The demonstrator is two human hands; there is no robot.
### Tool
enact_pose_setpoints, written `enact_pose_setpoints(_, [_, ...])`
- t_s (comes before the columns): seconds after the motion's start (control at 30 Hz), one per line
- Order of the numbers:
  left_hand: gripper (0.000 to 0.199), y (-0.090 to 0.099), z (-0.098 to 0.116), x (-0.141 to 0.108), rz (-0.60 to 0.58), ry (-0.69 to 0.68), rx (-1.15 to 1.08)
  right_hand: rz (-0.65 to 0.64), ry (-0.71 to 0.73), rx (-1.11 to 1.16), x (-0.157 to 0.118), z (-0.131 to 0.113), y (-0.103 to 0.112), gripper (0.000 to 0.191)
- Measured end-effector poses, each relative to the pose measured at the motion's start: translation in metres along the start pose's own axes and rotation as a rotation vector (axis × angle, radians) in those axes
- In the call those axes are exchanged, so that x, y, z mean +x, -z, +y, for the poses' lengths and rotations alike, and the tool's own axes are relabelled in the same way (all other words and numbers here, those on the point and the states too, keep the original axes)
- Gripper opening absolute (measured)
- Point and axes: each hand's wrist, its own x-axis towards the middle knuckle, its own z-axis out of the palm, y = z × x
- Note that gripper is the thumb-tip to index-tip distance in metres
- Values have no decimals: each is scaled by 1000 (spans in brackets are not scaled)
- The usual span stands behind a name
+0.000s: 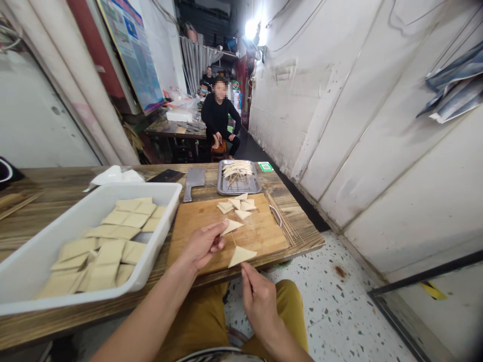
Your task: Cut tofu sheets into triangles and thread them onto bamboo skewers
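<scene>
At lower centre, the left hand point(202, 246) and right hand point(260, 301) hold a thin skewer point(234, 240) carrying two pale tofu triangles point(241, 256) above a wooden cutting board point(260, 236), beside a white plastic tub point(75, 300) of tofu squares point(109, 253) at lower left

Two flat, pale tofu triangles point(241, 256) appear threaded on one thin bamboo skewer point(233, 239), spaced apart and tilted, above a wooden cutting board point(262, 236). More loose triangles point(236, 205) lie overlapping in a small heap farther along the board, near its far edge.
</scene>
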Motion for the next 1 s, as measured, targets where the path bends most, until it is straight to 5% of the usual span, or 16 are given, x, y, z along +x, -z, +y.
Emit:
enact_pose_setpoints(0.6, [46, -10, -3, -3, 163, -112, -61, 37, 127, -90, -5, 5, -6, 29])
enact_pose_setpoints(1.0, [39, -11, -8, -6, 155, -70, 20, 29, 118, -126, -4, 8, -10, 29])
